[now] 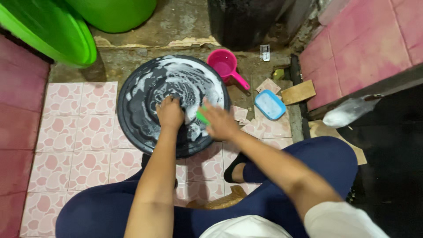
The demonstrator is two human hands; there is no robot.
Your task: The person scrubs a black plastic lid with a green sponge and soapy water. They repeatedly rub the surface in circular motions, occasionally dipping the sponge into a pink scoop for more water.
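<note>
On pink floor tiles [75,132]: soapy black basin [136,110].

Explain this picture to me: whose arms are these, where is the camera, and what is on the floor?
There is one picture, taken by a camera worn on a person's head and looking down at their own two bare hands. The person squats over a round black plastic basin covered in white soap foam, standing on a pink patterned tile floor. The left hand presses down on dark wet cloth in the basin. The right hand has its grip closed on a small green scrubbing brush against the foam. Beside the basin lie a pink plastic water dipper and a blue rectangular soap dish. Large green plastic tubs stand at the top left.
</note>
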